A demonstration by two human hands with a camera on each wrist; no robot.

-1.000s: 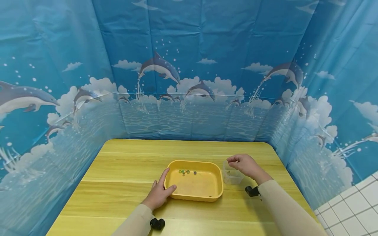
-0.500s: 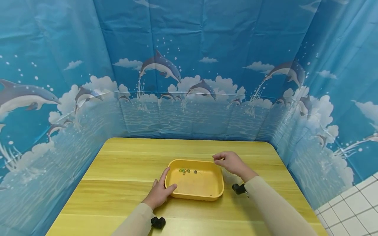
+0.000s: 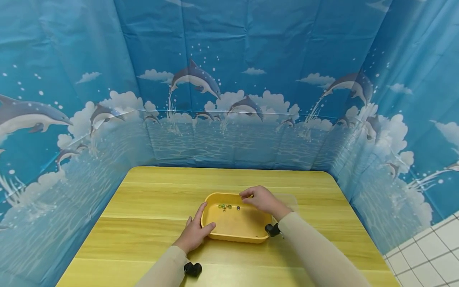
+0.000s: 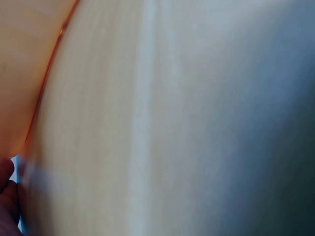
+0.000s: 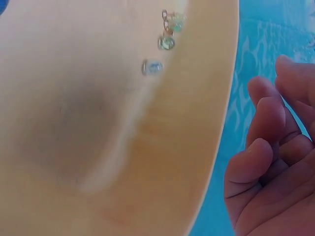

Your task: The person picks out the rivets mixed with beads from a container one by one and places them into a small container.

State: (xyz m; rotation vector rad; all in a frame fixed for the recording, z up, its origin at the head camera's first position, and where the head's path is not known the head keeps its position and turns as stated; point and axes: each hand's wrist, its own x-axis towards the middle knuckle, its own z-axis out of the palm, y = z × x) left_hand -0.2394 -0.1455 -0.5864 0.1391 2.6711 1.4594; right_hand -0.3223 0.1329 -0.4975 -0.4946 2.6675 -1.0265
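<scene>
A yellow tray (image 3: 236,235) rests on the table, with several small glassy beads (image 3: 224,207) in green and amber tones near its back wall. A darker bead (image 3: 238,208) lies just right of them; it looks bluish in the right wrist view. My left hand (image 3: 191,235) rests at the tray's left side, fingers outstretched along the outside and thumb over the rim. Over the tray's back right part, my right hand (image 3: 263,200) hovers with fingers loosely bent. Nothing shows between those fingers (image 5: 258,160) in the right wrist view.
A clear plastic box (image 3: 289,199) stands right of the tray, partly hidden by the right hand and forearm. The wooden table (image 3: 150,223) extends around both containers. Behind it hangs a blue dolphin curtain (image 3: 229,143).
My right hand has moved left from above the clear box, across the tray's right rim, to over the tray. The left hand, tray and beads have stayed put.
</scene>
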